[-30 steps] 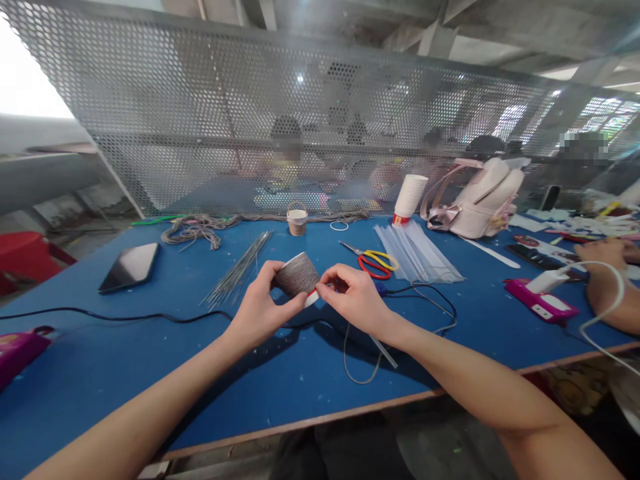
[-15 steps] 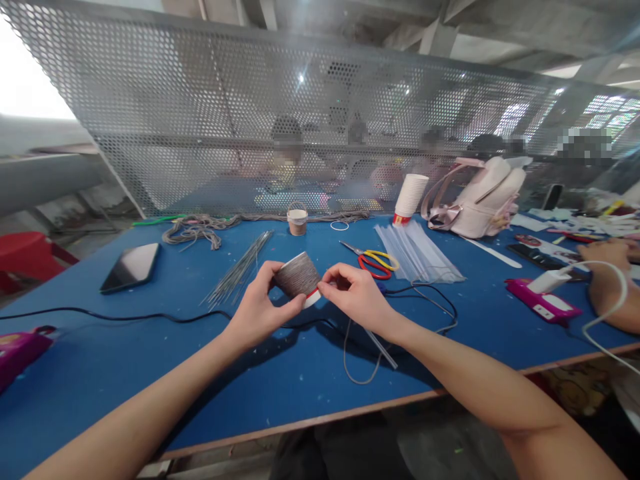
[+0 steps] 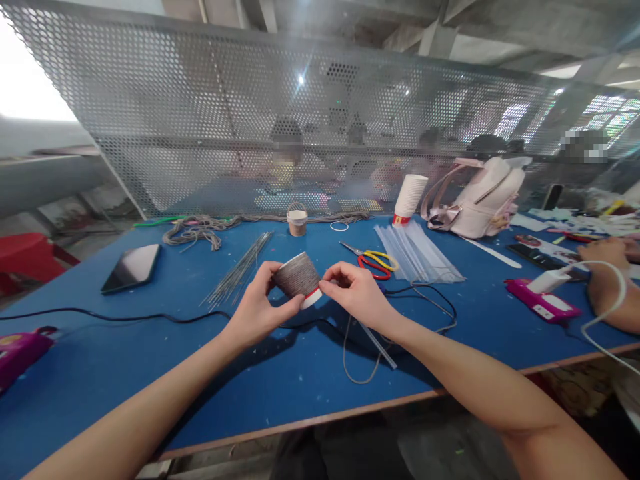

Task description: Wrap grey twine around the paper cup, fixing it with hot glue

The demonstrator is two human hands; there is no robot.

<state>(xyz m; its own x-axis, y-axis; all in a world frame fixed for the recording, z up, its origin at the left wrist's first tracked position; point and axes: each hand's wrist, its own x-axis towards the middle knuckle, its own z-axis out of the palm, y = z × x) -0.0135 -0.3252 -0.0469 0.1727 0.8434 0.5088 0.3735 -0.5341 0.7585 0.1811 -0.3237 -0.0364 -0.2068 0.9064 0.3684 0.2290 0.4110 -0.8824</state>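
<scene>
- Head cam: left hand [image 3: 257, 303] grips the cord-wrapped cup [image 3: 297, 275] on its side, above the blue table [image 3: 150, 360]
- right hand [image 3: 357, 293] pinches the cord at its rim; scissors [image 3: 373, 259] just behind

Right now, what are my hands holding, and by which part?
The left hand grips a small paper cup wrapped in grey cord around its wrapped side. The right hand pinches at the cup's red-and-white rim end.
</scene>
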